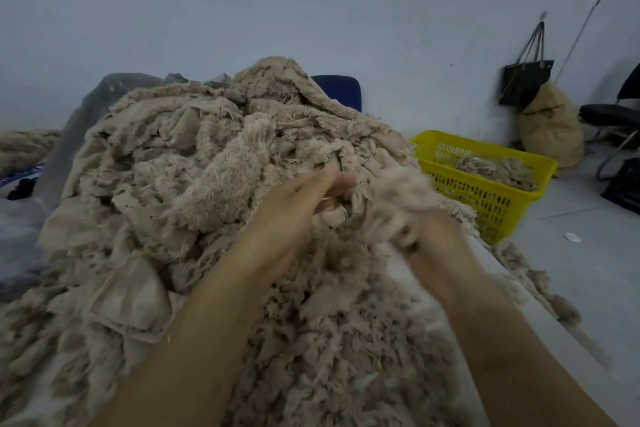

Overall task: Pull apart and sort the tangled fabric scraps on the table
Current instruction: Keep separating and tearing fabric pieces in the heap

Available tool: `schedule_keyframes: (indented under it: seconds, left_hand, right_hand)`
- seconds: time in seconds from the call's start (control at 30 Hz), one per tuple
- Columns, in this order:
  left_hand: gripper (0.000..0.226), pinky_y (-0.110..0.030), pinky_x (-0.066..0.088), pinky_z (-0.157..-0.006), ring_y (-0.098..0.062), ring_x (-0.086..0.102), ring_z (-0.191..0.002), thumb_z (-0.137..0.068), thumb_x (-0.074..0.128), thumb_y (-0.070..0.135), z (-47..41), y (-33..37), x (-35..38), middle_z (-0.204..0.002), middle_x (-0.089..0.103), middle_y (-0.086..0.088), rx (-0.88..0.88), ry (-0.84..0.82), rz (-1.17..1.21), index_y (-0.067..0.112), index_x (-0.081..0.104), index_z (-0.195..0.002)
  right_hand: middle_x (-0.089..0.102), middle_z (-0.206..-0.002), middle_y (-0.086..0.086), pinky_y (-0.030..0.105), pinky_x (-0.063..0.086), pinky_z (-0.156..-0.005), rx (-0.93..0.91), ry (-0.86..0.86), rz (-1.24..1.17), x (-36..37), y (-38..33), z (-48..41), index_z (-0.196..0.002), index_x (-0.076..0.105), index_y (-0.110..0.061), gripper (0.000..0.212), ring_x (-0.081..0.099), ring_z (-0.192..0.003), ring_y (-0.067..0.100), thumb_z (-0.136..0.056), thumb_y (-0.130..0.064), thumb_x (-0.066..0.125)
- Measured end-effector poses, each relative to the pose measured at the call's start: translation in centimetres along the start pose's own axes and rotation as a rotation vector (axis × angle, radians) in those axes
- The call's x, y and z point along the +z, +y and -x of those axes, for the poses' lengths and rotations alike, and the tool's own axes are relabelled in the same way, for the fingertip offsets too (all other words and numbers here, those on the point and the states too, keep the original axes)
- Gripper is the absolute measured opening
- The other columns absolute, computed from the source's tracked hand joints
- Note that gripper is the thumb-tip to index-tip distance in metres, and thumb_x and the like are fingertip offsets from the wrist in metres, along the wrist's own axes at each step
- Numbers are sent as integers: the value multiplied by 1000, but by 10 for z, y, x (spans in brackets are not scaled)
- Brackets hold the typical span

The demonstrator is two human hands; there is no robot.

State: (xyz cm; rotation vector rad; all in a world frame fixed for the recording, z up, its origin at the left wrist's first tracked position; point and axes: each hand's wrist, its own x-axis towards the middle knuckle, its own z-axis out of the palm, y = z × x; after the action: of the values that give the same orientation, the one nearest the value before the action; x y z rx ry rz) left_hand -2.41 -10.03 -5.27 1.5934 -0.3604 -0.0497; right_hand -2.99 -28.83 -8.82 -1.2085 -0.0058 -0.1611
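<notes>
1. Scrap heap [207, 184]: beige, shaggy fleece with flat woven backing and frayed edges, mounded ahead of and beneath both hands.
2. Left hand [294, 215]: fingertips lie in the heap; whether it grips cannot be told.
3. Right hand [419, 232]: blurred, clutching a fluffy tuft [398, 194] beside the left fingertips.
4. Yellow perforated basket [485, 184]: beyond the right hand, holding similar scraps.

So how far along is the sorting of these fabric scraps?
Early on. A few scraps already lie in the yellow basket. The left hand and right hand, blurred, grip a fluffy scrap at the pile's right side. What is left is the big tangled pile, mostly unsorted.
</notes>
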Motion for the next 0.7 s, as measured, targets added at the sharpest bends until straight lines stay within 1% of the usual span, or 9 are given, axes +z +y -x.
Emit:
schedule_keyframes:
  seconds: [0.07,0.13,0.27,0.33,0.4,0.5,0.57,0.63,0.7]
  left_hand:
    - [29,-25,49,-89,1,64,-104,-94,56,56,1,-10,-10,-107,71,20,-54,76,-247,37,74,-104]
    - [21,-19,44,-80,4,58,-103,-94,57,55,2,-23,-10,-113,65,23,-88,-21,-562,42,68,-106]
    - [36,-23,29,-93,-10,35,-123,-95,59,41,0,-59,1,-129,47,7,-92,-309,-1040,29,58,-129]
    - [12,-21,39,-84,-4,49,-103,-97,56,26,-2,-61,-1,-119,58,4,-79,-157,-933,29,66,-103]
    - [20,-23,50,-66,-1,61,-75,-98,53,24,-4,-59,-6,-95,67,9,-55,-18,-721,34,62,-83]
    - [22,-21,50,-49,0,62,-60,-100,54,26,0,-49,-7,-69,65,15,-32,102,-277,30,63,-81]
    - [19,-20,49,-55,-3,62,-64,-100,56,28,2,-43,-4,-67,65,12,-24,167,-73,25,64,-83]
    - [17,-20,48,-56,-7,60,-66,-97,62,33,3,-38,-3,-69,64,7,-25,114,-90,23,65,-84]
    - [16,-20,50,-55,-9,64,-64,-94,66,38,4,-35,-7,-72,68,8,-50,-28,-227,22,66,-89]
  right_hand:
    - [71,-68,1,22,53,-52,-4,176,-447,-23,-16,-12,-76,75,-14,37,65,-56,9,-103,-20,50]
    - [65,-61,-1,22,55,-54,73,265,-497,-29,-10,-17,-89,72,-16,28,62,-50,8,-98,-37,57]
    - [65,-94,-7,25,55,-62,205,20,570,-14,35,-5,-101,61,-27,19,58,-63,3,-95,-44,60]
    - [56,-86,-19,9,42,-58,61,-210,938,0,47,2,-93,56,-33,11,52,-68,-9,-96,-42,60]
    - [54,-75,-13,11,37,-54,-65,-236,1027,10,48,5,-78,54,-32,22,50,-63,-8,-100,-32,56]
    - [54,-80,0,19,39,-62,-83,-102,807,21,30,5,-75,56,-22,29,50,-67,1,-102,-32,50]
    - [58,-91,14,38,49,-82,-45,-71,647,27,20,6,-87,63,-10,32,61,-85,15,-102,-35,50]
    - [56,-105,21,53,45,-98,35,5,475,34,13,7,-97,61,-6,29,58,-106,28,-101,-34,52]
    - [66,-102,17,48,51,-97,66,94,299,35,7,4,-85,66,-12,29,64,-104,28,-102,-32,52]
